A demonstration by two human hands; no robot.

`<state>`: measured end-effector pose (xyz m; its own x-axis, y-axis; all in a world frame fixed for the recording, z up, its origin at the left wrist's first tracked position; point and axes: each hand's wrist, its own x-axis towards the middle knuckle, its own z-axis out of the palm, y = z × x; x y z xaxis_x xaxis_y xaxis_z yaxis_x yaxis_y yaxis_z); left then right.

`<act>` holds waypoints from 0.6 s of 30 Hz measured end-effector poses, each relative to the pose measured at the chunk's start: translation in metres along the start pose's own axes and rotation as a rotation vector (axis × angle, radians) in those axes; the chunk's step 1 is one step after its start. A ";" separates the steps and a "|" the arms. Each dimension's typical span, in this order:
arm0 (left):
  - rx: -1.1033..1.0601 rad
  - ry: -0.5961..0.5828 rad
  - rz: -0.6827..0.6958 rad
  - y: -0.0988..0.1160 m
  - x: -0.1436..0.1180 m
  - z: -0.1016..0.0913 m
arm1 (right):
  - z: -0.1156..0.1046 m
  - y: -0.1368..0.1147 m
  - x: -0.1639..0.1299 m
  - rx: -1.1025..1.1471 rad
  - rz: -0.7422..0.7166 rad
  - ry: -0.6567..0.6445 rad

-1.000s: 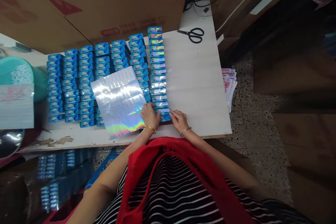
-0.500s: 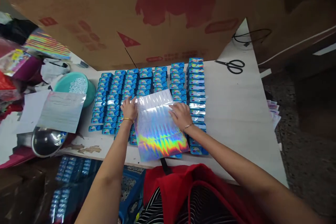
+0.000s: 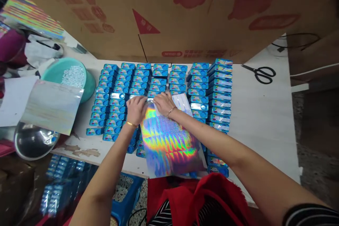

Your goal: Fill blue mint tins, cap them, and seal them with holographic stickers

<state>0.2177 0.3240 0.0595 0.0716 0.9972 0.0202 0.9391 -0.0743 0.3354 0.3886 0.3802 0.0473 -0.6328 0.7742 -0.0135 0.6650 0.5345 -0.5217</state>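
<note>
A holographic sticker sheet [image 3: 169, 144] lies slanted over rows of small blue boxes [image 3: 116, 102], its surface throwing rainbow colours. My left hand [image 3: 136, 109] is closed at the sheet's upper left corner, thumb and fingertips pinched there. Close beside it, my right hand [image 3: 163, 103] reaches across the top of the sheet with bent fingers, also closed on that corner. The fingertips of both hands nearly meet, and what exactly lies between them is partly hidden. Paler strips show along the sheet's top right, by my right wrist.
Behind the boxes stands a large cardboard carton [image 3: 119, 42]. Black scissors [image 3: 262, 74] lie on the table [image 3: 259, 120] at right. To the left are a green basin [image 3: 90, 84] of white pieces, a loose sheet [image 3: 53, 106] and a metal bowl [image 3: 34, 144]. A blue stool [image 3: 127, 197] stands below.
My right hand has moved left along the sheet's top edge to join my left hand at the corner. The sheet's glare has shifted, and the camera view has moved.
</note>
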 end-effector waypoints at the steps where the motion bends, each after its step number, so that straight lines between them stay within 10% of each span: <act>1: 0.017 -0.028 0.031 0.001 0.000 -0.001 | 0.000 -0.001 0.001 0.005 0.010 -0.013; 11: -0.008 -0.067 0.069 0.014 -0.012 0.009 | 0.003 -0.005 0.010 -0.009 0.081 -0.061; 18: -0.302 0.116 -0.091 0.073 -0.088 -0.012 | 0.004 -0.008 0.003 0.029 0.065 0.023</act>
<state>0.2756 0.2305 0.0938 -0.0625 0.9949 0.0788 0.7968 0.0022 0.6042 0.3800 0.3775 0.0481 -0.5788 0.8149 -0.0288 0.6926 0.4727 -0.5448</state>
